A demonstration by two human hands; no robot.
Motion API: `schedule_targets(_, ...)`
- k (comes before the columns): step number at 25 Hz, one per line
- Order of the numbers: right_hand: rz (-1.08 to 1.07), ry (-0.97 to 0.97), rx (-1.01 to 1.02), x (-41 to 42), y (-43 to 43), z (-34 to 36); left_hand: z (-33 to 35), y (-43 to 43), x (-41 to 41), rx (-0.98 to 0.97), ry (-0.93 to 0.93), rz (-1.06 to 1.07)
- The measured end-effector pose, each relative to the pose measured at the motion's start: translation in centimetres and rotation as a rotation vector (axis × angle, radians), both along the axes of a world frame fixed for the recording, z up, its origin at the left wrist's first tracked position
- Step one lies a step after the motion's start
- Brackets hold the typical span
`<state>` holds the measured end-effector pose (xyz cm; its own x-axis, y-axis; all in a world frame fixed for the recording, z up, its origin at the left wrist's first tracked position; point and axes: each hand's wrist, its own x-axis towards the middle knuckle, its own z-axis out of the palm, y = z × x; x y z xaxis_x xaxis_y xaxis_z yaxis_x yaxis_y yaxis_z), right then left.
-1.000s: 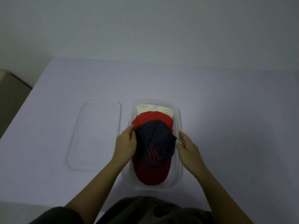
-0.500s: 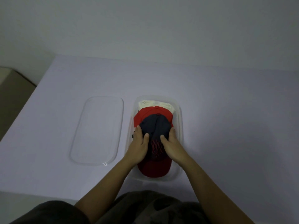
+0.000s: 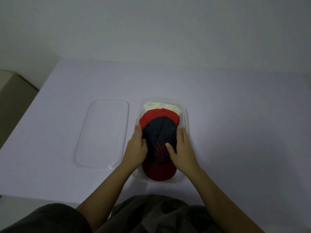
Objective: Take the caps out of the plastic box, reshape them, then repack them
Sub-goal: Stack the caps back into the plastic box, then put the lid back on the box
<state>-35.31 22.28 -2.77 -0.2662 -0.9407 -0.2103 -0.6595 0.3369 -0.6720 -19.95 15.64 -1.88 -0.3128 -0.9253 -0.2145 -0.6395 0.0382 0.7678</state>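
My left hand and right hand pinch the navy cap at 9 and 3 o'clock, fingers tucked down its sides, thumbs on top. It lies topmost in the plastic box (lid off). I judge this the taking-out step; next calls for a straight lift.

Pale lilac table against grey wall; brown surface low beyond table's left edge.
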Motion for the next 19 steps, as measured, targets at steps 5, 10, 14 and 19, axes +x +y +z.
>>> schedule_targets(5,0.192,0.035,-0.105,5.3,-1.6,2.6,1.2,-2.8,6.6,-0.147,-0.052,0.278)
schedule_targets(10,0.545,0.185,-0.043,13.4,-5.1,2.0,-1.7,-5.9,14.5,-0.054,-0.260,0.426)
schedule_targets(14,0.688,0.302,0.149,18.6,-6.9,-0.4,-5.2,-7.3,19.2,0.063,-0.468,0.490)
schedule_targets(19,0.682,0.404,0.473,20.3,-7.6,-4.1,-7.4,-7.5,20.9,0.162,-0.612,0.464)
